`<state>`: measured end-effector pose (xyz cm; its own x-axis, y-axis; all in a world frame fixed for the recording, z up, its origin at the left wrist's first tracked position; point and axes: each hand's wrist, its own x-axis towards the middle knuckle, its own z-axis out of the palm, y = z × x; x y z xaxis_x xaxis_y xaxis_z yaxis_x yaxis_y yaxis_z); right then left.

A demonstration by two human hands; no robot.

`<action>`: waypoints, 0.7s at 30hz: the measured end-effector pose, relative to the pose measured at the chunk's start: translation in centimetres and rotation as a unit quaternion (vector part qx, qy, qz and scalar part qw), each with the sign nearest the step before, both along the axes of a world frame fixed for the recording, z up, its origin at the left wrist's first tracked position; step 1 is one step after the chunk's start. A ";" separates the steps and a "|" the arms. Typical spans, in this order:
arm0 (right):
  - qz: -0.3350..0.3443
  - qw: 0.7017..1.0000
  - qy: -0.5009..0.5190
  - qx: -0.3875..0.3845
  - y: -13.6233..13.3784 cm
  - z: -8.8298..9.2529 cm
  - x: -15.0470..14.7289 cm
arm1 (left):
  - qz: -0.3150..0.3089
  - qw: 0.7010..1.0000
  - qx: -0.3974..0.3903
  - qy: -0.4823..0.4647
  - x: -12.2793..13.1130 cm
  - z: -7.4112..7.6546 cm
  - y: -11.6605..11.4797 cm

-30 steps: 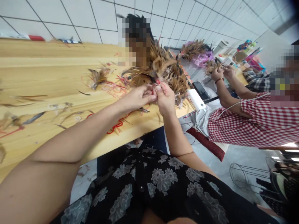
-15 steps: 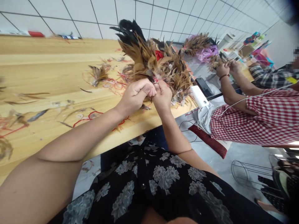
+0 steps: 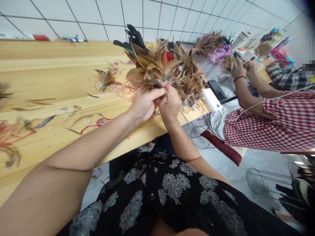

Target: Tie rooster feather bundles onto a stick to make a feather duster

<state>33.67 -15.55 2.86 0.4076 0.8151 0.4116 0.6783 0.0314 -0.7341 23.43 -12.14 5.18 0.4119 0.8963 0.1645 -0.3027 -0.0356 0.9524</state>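
My left hand (image 3: 145,105) grips the base of a bundle of brown and black feathers (image 3: 150,64), held upright over the wooden table (image 3: 49,78). My right hand (image 3: 170,104) is pressed against the left one and pinches a thin red string (image 3: 167,86) at the bundle's base. Behind the bundle a heap of more brown feathers (image 3: 189,83) lies near the table's right edge.
Loose feathers and red string scraps (image 3: 95,123) litter the table. A white power bank (image 3: 212,100) and a black phone (image 3: 218,90) lie at the right. A person in a red checked shirt (image 3: 278,124) works with feathers on the right. A wire stand (image 3: 268,180) sits on the floor.
The feather bundle has been raised upright and turned in my hands. Both hands have shifted slightly down and closer together at its base.
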 end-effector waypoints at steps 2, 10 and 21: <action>-0.016 1.000 -0.017 0.016 -0.2 -0.1 -0.9 | -0.016 1.000 -0.004 -0.023 0.0 0.4 -0.6; 0.055 0.998 0.012 -0.016 -0.3 1.0 -1.8 | 0.070 0.996 0.035 0.032 -0.8 -0.6 1.3; 0.268 0.872 0.379 -0.157 -1.2 5.5 1.8 | 0.022 0.973 0.172 0.152 -4.2 0.6 3.1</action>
<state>35.45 -16.71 8.38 -0.0087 0.9961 -0.0877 -0.0554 -0.0880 -0.9946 19.19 -9.02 5.81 0.4513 0.8274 0.3342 0.0003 -0.3747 0.9272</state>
